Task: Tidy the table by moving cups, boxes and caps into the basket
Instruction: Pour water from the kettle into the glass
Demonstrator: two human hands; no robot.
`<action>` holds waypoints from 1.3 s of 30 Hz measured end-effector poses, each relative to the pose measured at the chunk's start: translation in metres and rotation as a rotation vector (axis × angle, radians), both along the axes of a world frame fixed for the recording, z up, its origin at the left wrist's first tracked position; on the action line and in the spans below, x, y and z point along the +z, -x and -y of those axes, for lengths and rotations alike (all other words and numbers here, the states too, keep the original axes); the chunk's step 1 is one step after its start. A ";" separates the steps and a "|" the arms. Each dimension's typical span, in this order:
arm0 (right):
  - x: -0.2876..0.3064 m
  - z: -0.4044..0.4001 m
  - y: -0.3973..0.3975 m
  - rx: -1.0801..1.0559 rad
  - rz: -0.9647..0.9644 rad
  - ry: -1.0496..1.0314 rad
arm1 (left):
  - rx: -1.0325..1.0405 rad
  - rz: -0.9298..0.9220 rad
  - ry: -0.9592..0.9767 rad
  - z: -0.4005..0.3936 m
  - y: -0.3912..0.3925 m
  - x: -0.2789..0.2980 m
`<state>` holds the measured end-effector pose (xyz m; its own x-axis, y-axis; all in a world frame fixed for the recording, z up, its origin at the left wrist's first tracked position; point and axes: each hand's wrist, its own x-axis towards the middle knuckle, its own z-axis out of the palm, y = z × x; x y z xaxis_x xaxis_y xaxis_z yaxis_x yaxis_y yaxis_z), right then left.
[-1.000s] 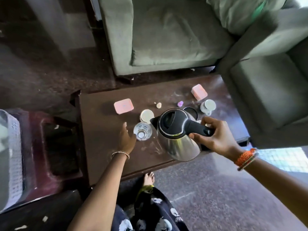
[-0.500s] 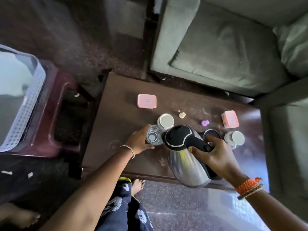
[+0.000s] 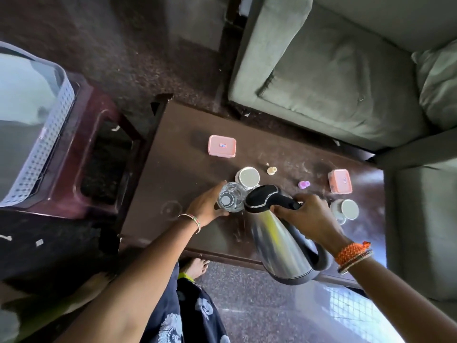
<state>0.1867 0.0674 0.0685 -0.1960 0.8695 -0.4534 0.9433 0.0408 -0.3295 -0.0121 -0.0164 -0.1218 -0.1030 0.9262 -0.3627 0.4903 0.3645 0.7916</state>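
My left hand (image 3: pixel 206 206) wraps its fingers round a clear glass (image 3: pixel 231 199) standing on the dark table (image 3: pixel 173 174), while my right hand (image 3: pixel 309 219) is clenched on the black handle of a steel kettle (image 3: pixel 279 243), tipped so its lid end leans toward the glass. Just beyond the left hand's fingertips sits a white cup (image 3: pixel 247 176), with a pink box (image 3: pixel 221 145) farther out; beyond the right hand lie a purple cap (image 3: pixel 303 184), a second pink box (image 3: pixel 340 181) and another white cup (image 3: pixel 346 210). The pale basket (image 3: pixel 37 154) stands well off to the left hand's outer side.
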 end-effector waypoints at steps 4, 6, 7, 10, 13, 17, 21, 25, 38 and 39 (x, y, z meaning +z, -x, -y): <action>0.003 0.001 0.004 0.066 0.017 -0.006 | 0.005 0.019 0.012 -0.001 0.001 0.000; 0.005 0.003 0.007 0.104 0.020 0.000 | 0.003 0.020 0.025 -0.001 0.001 -0.001; 0.006 0.005 0.009 0.116 0.011 0.003 | -0.001 0.016 0.031 -0.001 0.001 -0.001; 0.012 0.007 0.016 0.144 -0.043 -0.013 | 0.005 0.015 0.036 -0.002 0.002 -0.001; 0.013 0.006 0.020 0.162 -0.035 -0.029 | 0.014 0.027 0.039 -0.002 0.002 -0.001; 0.006 0.002 0.022 0.116 0.032 -0.004 | 0.012 0.010 0.028 -0.002 0.003 -0.001; 0.004 0.001 0.022 0.125 0.033 0.016 | 0.003 -0.004 0.026 0.000 0.004 -0.002; 0.002 0.003 0.022 0.134 0.040 -0.008 | 0.000 -0.001 0.024 0.000 0.004 -0.001; 0.008 0.005 0.028 0.141 0.033 -0.011 | -0.001 -0.015 0.028 0.000 0.011 0.010; 0.008 0.006 0.029 0.146 0.036 -0.011 | -0.006 -0.020 0.027 0.000 0.012 0.011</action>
<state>0.1576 0.0619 0.0768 -0.3049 0.8376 -0.4532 0.9381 0.1820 -0.2947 -0.0239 -0.0161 -0.1108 -0.1051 0.9169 -0.3851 0.5077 0.3824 0.7720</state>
